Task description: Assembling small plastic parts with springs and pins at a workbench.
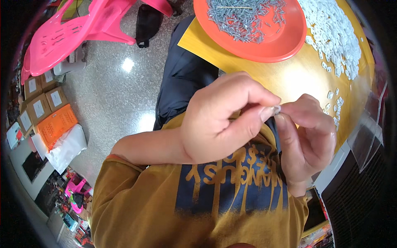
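Observation:
In front of my chest both hands meet, fingertips nearly touching. My left hand (227, 118) pinches a small pale piece (276, 109) between thumb and forefinger; its exact kind is mostly hidden. Against the same piece, the thumb and forefinger of my right hand (309, 134) are closed too, the other fingers curled in. Beyond them, a red-orange plastic basin (289, 47) holds a heap of small silvery metal pieces (252, 25) that look like springs. To the right of the basin lies a big pile of small white plastic pieces (335, 33). A looser group of white pieces (336, 107) lies nearer my right hand.
The basin and piles rest on a yellow table (244, 72). A pink plastic chair (62, 41) stands at the far left, near a black bag (149, 22). Cardboard boxes (39, 105) and an orange package (58, 126) sit on the left. A clear plastic sheet (366, 128) is at right.

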Motion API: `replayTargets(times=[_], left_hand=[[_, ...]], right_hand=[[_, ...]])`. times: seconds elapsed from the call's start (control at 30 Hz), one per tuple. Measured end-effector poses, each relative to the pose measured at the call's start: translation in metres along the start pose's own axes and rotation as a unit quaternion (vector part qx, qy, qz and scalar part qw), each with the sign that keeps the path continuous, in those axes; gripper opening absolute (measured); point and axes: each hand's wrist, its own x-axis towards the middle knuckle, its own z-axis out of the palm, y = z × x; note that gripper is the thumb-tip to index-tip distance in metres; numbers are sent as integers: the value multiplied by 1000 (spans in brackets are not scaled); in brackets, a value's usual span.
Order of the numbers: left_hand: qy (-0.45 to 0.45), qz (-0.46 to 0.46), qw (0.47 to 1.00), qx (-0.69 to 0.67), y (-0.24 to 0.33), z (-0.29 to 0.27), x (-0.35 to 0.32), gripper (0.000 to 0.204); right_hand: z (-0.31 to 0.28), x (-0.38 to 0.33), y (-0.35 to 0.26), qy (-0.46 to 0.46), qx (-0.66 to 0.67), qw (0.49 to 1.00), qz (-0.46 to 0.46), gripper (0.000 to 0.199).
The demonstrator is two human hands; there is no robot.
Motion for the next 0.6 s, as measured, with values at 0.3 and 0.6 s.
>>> replayTargets(times=[0.3,0.6], left_hand=[[17,-70,992,-106,-1,5,3,16],[5,-42,999,-17,-11,7,1,17]], right_hand=[[1,-3,5,37,-12,999,-13,25],[0,-8,6,27,26,996,76,22]])
